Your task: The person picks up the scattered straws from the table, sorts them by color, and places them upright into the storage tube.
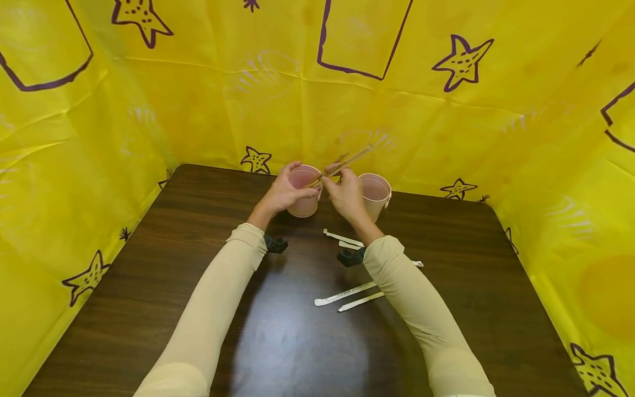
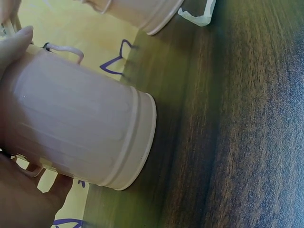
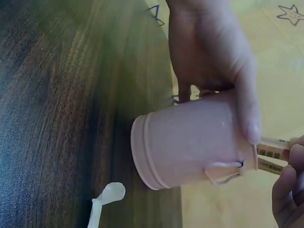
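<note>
My left hand [image 1: 279, 194] grips a small pink bucket [image 1: 303, 208] near its rim, thumb on the near side and fingers round the left. This bucket, with small side handles, stands on the table. Over its mouth my right hand [image 1: 347, 197] pinches a few thin paper-wrapped straws [image 1: 353, 157] with brown print. Their lower ends slant into the bucket, and the upper ends point up and right. In the right wrist view, the held straws [image 3: 270, 152] show beside the rim. A second pink bucket [image 1: 375, 188] stands just right of my right hand, partly hidden by it.
Several white paper-wrapped straws [image 1: 344, 294] lie on the dark wooden table [image 1: 198, 275], some partly under my right forearm. Yellow cloth [image 1: 278, 110] with drawn starfish hangs behind the table and along both sides.
</note>
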A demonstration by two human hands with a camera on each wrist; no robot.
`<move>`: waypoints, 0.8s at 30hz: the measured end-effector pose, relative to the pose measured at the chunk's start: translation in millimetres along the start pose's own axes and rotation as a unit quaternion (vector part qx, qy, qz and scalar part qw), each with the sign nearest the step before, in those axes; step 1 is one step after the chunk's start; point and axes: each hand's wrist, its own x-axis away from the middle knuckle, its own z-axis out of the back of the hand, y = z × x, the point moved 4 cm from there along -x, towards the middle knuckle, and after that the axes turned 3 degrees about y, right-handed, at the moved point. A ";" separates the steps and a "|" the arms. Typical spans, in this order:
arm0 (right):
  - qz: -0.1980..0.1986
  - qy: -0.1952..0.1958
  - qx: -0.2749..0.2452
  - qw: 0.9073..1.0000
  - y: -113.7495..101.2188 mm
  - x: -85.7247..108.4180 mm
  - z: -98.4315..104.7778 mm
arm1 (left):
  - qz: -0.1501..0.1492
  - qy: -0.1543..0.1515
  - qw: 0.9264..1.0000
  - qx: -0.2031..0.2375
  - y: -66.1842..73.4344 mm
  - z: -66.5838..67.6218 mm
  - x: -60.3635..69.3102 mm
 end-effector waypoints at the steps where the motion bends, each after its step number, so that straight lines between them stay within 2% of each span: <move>1: -0.003 -0.005 -0.001 1.000 0.3 -0.1 -0.2 | 0.000 0.000 1.000 -0.003 0.1 0.4 -0.6; 6: -0.006 -0.037 0.001 0.999 3.4 1.7 1.3 | -0.002 -0.004 1.000 -0.013 2.3 0.9 -2.7; 12: -0.009 -0.073 0.060 0.995 6.7 12.9 15.6 | 0.003 -0.004 0.999 -0.043 4.7 1.5 -3.1; 19: -0.025 -0.137 0.067 0.988 14.7 42.3 45.4 | 0.001 -0.004 0.997 -0.082 6.1 6.8 -1.5; 24: -0.017 -0.174 0.115 0.978 27.5 69.9 66.4 | -0.018 0.011 0.994 -0.106 8.4 8.5 -1.1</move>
